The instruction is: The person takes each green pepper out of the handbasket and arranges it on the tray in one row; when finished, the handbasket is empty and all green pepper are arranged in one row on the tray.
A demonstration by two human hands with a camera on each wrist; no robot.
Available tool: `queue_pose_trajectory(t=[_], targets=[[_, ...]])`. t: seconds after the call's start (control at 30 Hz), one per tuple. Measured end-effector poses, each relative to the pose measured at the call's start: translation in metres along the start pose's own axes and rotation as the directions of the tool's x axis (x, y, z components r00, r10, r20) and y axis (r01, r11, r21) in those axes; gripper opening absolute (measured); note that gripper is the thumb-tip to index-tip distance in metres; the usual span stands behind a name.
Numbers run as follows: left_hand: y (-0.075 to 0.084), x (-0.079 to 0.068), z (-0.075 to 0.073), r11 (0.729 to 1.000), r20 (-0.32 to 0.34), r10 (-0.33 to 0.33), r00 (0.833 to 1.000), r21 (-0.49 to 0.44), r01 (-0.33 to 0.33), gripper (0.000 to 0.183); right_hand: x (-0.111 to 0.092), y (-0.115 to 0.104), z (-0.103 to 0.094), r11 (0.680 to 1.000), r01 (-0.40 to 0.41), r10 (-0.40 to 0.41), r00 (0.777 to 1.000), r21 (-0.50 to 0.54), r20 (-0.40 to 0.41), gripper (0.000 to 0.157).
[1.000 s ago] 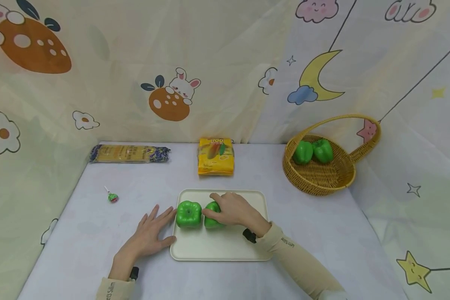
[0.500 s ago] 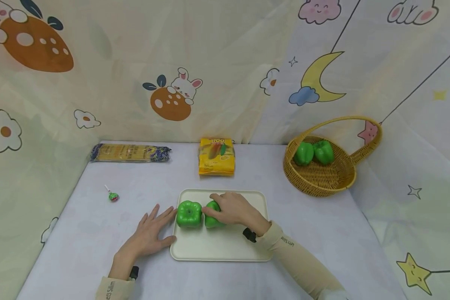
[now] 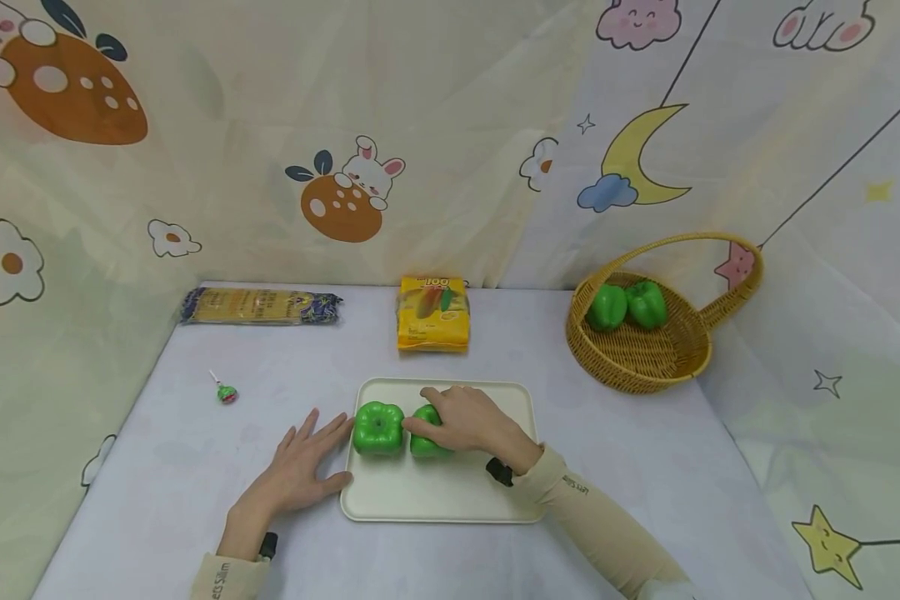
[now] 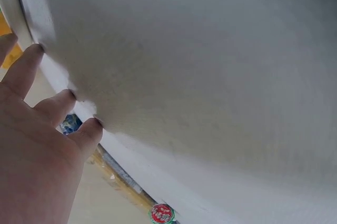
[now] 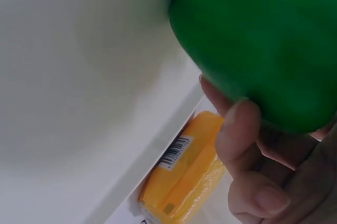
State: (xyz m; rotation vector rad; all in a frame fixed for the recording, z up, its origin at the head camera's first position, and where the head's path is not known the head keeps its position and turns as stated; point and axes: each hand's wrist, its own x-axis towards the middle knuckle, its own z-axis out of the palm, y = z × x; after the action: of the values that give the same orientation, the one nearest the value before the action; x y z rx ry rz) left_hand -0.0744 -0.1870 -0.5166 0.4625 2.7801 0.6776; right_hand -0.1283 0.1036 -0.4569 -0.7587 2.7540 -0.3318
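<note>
On a cream tray (image 3: 450, 500), my right hand (image 3: 468, 419) grips a green bell pepper (image 3: 426, 447), thumb at its left side and fingers over its far side. The palm hides much of it in the head view; from the right wrist, the pepper (image 5: 258, 40) fills the upper right with curled fingers (image 5: 239, 134) around it. A second green bell pepper (image 3: 378, 428) sits upright just left of it on the tray. My left hand (image 3: 296, 471) lies with spread fingers at the tray's left edge, holding nothing; the left wrist view shows these extended fingers (image 4: 84, 134).
At the back right, a wicker basket (image 3: 630, 379) with a tall handle holds two more green bell peppers (image 3: 627, 305). A yellow mango-print package (image 3: 432, 315) stands behind the tray. Farther left are a long noodle-like packet (image 3: 258, 307) and a wrapped lollipop (image 3: 227, 393).
</note>
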Motion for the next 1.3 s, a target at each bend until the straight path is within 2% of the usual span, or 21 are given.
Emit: queue_pose_trajectory(t=[0.17, 0.63, 0.87, 1.3], targets=[[-0.0007, -0.0001, 0.0001, 1.0, -0.004, 0.001, 1.0, -0.003, -0.001, 0.08, -0.0001, 0.0, 0.0005, 1.0, -0.002, 0.002, 1.0, -0.016, -0.004, 0.072], [-0.0002, 0.0, 0.0003, 1.0, -0.005, -0.003, 1.0, -0.007, 0.003, 0.08, 0.0019, -0.0005, 0.0024, 1.0, -0.005, 0.004, 1.0, -0.009, -0.026, 0.062], [0.001, -0.0004, -0.0009, 1.0, -0.007, -0.002, 1.0, -0.004, 0.002, 0.08, 0.0009, -0.0014, 0.0033, 1.0, -0.001, 0.001, 1.0, 0.0, -0.031, 0.064], [0.0004, 0.0, 0.0016, 1.0, 0.0, -0.012, 1.0, -0.01, 0.012, 0.08, 0.0019, -0.0041, 0.006, 1.0, -0.022, 0.021, 0.998, -0.006, -0.065, 0.054]])
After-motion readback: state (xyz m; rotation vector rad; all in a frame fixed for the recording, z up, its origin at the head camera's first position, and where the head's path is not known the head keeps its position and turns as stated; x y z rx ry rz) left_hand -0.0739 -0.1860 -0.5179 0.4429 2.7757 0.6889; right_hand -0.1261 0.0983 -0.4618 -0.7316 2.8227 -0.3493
